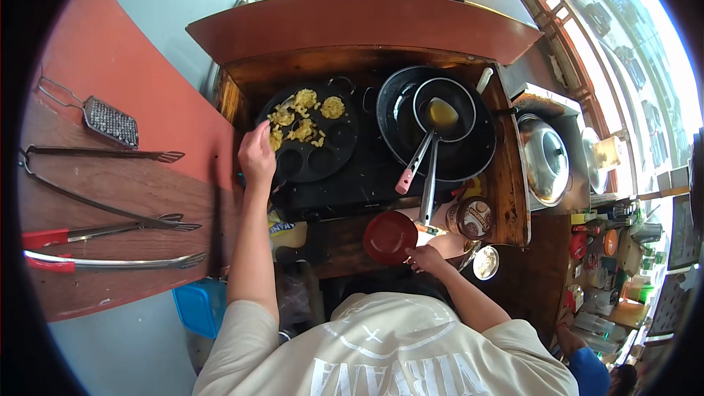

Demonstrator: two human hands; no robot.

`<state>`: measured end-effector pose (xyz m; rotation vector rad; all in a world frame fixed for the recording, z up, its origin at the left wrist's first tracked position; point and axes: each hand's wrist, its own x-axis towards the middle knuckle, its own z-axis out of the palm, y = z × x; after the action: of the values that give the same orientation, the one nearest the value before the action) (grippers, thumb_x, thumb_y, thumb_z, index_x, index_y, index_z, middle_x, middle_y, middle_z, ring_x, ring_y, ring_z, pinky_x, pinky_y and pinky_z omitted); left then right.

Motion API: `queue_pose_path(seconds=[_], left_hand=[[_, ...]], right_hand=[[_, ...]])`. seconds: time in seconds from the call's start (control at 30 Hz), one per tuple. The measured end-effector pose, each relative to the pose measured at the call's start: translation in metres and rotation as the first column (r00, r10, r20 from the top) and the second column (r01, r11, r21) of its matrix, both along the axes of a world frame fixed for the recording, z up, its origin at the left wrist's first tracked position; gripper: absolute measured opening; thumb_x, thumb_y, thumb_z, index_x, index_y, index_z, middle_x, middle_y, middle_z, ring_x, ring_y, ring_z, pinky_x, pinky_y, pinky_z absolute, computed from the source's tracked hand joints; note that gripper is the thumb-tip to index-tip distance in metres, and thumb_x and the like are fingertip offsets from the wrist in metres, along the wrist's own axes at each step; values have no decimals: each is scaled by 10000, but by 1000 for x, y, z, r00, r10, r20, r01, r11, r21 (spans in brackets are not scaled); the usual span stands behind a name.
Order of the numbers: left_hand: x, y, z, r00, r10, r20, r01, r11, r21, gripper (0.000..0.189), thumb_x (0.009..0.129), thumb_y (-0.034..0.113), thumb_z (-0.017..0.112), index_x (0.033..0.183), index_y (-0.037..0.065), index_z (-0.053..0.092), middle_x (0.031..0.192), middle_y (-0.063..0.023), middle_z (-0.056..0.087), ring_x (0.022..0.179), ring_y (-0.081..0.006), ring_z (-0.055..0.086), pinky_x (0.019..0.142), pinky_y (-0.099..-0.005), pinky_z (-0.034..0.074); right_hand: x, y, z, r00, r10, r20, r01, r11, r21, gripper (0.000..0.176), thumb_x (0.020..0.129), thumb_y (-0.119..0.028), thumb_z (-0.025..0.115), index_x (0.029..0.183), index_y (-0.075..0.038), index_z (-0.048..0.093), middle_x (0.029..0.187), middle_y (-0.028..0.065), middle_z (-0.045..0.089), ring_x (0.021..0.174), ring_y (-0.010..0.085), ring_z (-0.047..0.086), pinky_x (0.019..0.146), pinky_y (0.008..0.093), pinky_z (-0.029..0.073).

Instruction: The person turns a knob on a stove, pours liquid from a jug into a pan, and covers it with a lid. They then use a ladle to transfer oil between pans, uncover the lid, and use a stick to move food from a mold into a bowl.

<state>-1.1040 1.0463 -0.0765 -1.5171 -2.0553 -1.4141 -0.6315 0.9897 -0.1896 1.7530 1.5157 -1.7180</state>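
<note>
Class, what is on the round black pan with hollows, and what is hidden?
Lumpy yellow food lies across much of the pan; two nearer hollows look empty. The surface beneath the food is covered, and the left hand hides part of the rim.

The bowl is red; the tub is blue.

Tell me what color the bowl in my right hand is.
Red, seen in the head view.
</note>
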Motion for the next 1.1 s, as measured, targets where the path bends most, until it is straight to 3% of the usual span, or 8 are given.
queue_pose_path(seconds=[0.1,0.53,0.8,0.87,0.9,0.93,1.0,1.1], left_hand=[[-4,39,-15,998,-33,58,31,999,24,138,944,48,609,1044,27,701,881,-183,679,802,-356,659,706,-413,528],[-22,71,-2,925,-257,-281,233,966,-116,140,908,24,610,1023,-8,681,922,-150,706,832,-333,659,749,-423,535],[-24,72,-5,964,-205,-172,183,973,-138,167,941,49,580,1067,12,684,876,-172,697,791,-341,666,717,-432,530],[-39,74,-13,985,-61,161,89,980,-178,176,960,87,580,1088,28,686,810,-169,679,721,-305,670,682,-419,522],[-46,74,-15,978,-13,210,57,977,-203,180,984,118,570,1068,13,689,720,-118,657,611,-207,634,592,-353,509],[-52,77,-18,978,-16,210,60,977,-204,180,984,118,570,1068,13,689,720,-118,657,611,-207,634,592,-353,509],[-58,81,-20,740,115,663,105,953,-283,204,1005,150,563,1038,-9,686,695,-61,639,555,-122,577,520,-281,482],[-61,83,-26,577,134,806,143,955,-261,211,1013,159,562,1015,-17,680,689,-38,626,518,-72,537,468,-238,450]], right_hand=[[-2,-5,-12,996,-83,-39,83,996,-20,440,988,-386,558,993,29,704,860,75,734,658,138,678,601,295,578],[0,-17,-24,994,-92,-55,92,996,9,464,974,-414,591,952,33,709,821,95,726,658,152,683,599,297,576],[5,-21,-35,988,-125,-86,127,992,18,446,954,-407,618,924,29,705,802,85,721,656,153,682,628,304,573],[6,-21,-32,987,-131,-97,134,991,25,448,947,-417,615,909,20,708,782,90,723,660,168,694,656,322,577],[6,-20,-29,987,-134,-92,137,990,31,445,944,-414,621,910,22,708,789,88,724,667,162,693,656,318,576],[6,-19,-27,987,-138,-87,141,989,36,443,941,-411,628,910,24,707,796,86,724,674,157,692,655,313,575],[7,-18,-20,981,-169,-93,172,985,25,440,939,-408,633,924,25,710,805,81,725,687,151,690,655,310,575],[9,-19,-21,972,-210,-110,212,977,14,429,940,-397,638,958,25,714,825,74,725,707,142,686,656,303,575]])
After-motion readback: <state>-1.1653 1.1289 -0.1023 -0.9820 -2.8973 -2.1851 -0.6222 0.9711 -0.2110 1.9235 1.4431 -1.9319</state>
